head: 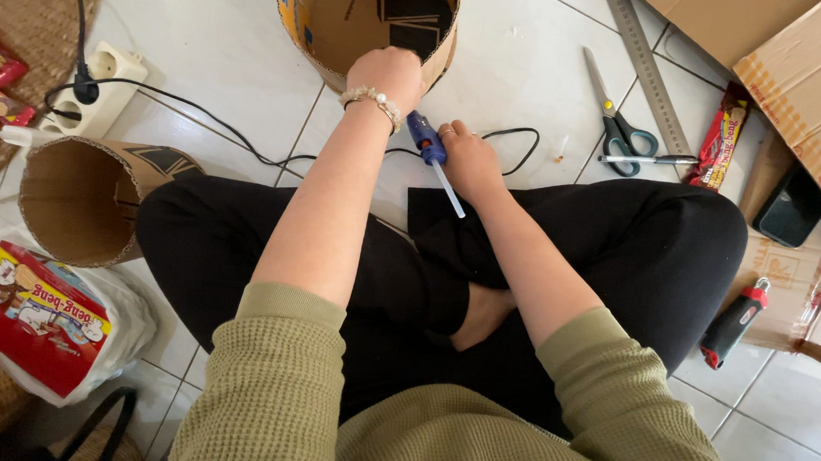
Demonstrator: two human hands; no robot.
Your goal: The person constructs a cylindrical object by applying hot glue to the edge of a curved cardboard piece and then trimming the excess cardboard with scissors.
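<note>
A blue glue gun (427,138), a clear glue stick jutting from its back end, is gripped in the right hand (467,158) just above the crossed legs of a person seated on the white tiled floor (204,37); the fingers are clamped around the gun's body. Just beyond the gun, the near rim of a round cardboard cylinder (371,19) is pinched by the left hand (387,72), its fingers closed over the edge, a beaded bracelet worn at the wrist. The nozzle is seen pointing toward the cylinder's wall, close beneath the left hand.

The risk is judged to lie there: hot glue could be squeezed onto the fingers holding the rim, because they sit so near the nozzle. The gun's black cord (217,126) is trailed left of the gun to a white power strip (96,88); a snag on the knee could tug the gun off line, or drag the strip. A second cardboard tube (90,197) is laid on its side left of the gun, where the cord could be caught under it. To the right of the gun, scissors (616,129) and a steel ruler (644,64) are left on the tiles, and a red utility knife (733,321) nearer the knee could be knelt on.
</note>
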